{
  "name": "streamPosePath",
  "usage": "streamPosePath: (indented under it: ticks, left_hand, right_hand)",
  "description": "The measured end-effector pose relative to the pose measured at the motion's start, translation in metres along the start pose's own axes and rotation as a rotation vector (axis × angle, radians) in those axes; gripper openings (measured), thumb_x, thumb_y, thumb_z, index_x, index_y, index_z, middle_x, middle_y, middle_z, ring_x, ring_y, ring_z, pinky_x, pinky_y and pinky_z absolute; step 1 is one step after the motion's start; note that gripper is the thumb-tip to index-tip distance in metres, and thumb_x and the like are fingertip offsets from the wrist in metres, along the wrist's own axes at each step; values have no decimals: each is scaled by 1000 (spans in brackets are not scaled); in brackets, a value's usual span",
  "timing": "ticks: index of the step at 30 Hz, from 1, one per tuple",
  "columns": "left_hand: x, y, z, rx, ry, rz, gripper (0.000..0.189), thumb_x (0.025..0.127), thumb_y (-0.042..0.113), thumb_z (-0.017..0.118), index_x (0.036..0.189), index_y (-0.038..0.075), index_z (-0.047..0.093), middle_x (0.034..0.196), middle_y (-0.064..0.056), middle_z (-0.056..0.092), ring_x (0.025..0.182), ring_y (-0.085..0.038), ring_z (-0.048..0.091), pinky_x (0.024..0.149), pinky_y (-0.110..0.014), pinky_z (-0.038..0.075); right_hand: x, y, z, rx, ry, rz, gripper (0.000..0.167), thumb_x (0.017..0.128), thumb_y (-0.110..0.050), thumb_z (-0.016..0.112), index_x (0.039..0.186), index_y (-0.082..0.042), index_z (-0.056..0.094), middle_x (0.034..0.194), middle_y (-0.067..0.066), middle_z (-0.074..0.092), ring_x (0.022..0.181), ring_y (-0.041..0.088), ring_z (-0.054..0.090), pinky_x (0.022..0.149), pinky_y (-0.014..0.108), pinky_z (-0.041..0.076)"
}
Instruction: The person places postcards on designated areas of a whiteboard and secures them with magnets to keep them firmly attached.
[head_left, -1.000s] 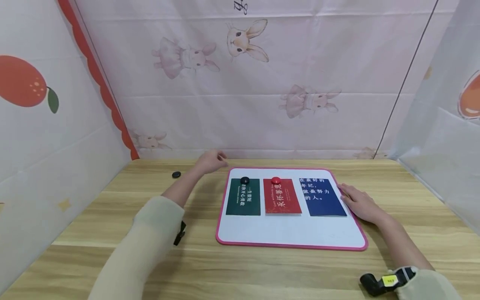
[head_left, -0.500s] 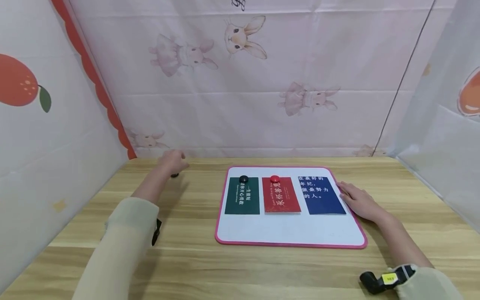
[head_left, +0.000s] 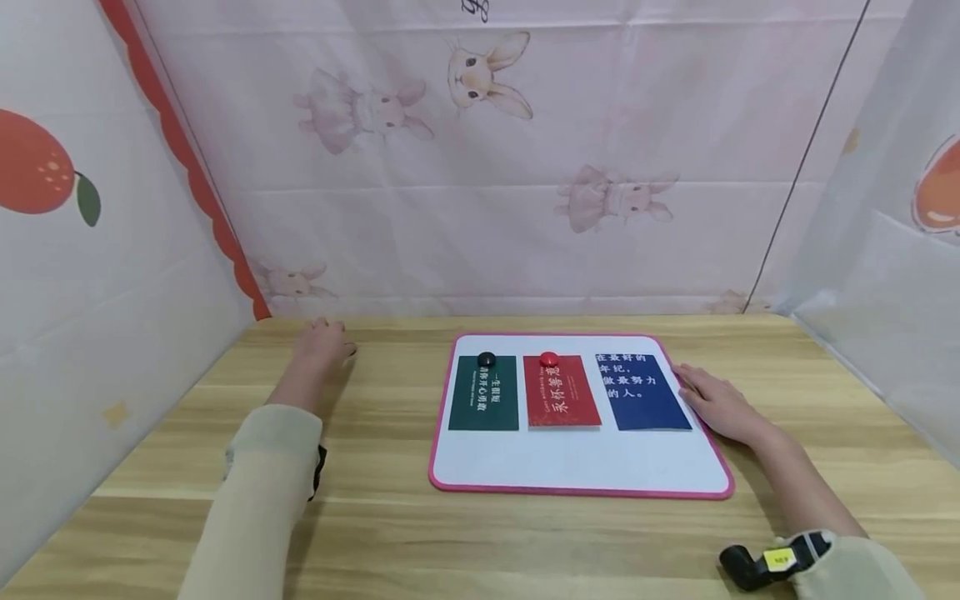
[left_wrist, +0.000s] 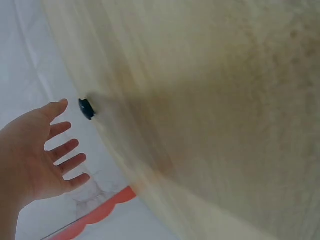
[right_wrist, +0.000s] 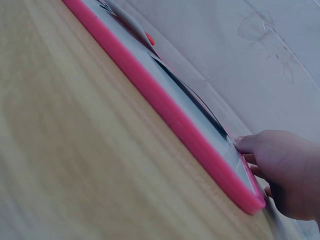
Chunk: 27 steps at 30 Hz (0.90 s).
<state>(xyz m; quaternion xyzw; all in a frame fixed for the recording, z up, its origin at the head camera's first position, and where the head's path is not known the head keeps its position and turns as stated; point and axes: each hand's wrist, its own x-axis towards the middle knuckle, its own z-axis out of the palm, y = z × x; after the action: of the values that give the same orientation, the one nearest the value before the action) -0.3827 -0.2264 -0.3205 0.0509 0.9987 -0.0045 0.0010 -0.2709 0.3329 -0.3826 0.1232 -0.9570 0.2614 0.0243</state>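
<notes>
My left hand (head_left: 318,346) reaches to the far left of the table, fingers spread and slightly bent. In the left wrist view a dark round magnet (left_wrist: 86,109) stands on the wood just beyond the thumb tip, with a small gap between. My right hand (head_left: 723,407) grips the right edge of a pink-rimmed whiteboard (head_left: 570,462), thumb over the rim and the other fingers along its side. On the board lie a green card (head_left: 468,408) under a black magnet (head_left: 487,359), a red card (head_left: 566,408) under a red magnet (head_left: 549,359), and a blue card (head_left: 652,408).
Around the wooden table (head_left: 525,542) hang printed cloth walls, with a rabbit-patterned back cloth (head_left: 487,250) right behind the far edge. A red scalloped border (head_left: 217,217) runs down the left corner.
My left hand has moved left from beside the board's far left corner to the loose dark magnet, then lowered over it. My right hand has stayed at the board's edge.
</notes>
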Motion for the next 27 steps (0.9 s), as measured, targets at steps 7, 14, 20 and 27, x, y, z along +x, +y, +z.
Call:
streamPosePath:
  ticks: [7,14,20,27]
  left_hand:
    - [0,-6,12,-78,-14,-33,47,95,24,47,128,-9,44,123,-35,37,116,-51,29,92,-61,28]
    - [0,-9,21,-66,-17,-38,41,97,25,45,124,-6,49,124,-34,38,116,-50,31,90,-66,26]
    - [0,-5,22,-64,-1,-37,35,97,21,46,121,-4,51,119,-34,41,112,-51,33,89,-67,26]
    - [5,-8,24,-69,-9,-42,39,96,23,48,129,2,46,119,-36,39,112,-55,31,86,-72,22]
  right_hand:
    - [0,2,0,6,-14,18,49,98,-18,40,137,9,29,137,36,24,126,53,16,98,64,10]
    - [0,1,-1,7,-12,9,49,97,-16,42,138,8,29,137,35,25,126,52,17,98,64,11]
    - [0,1,0,7,-15,20,50,97,-18,41,138,8,28,138,35,24,126,52,16,98,64,9]
    - [0,1,0,3,-14,19,50,97,-17,41,138,9,28,138,35,25,126,52,16,98,64,10]
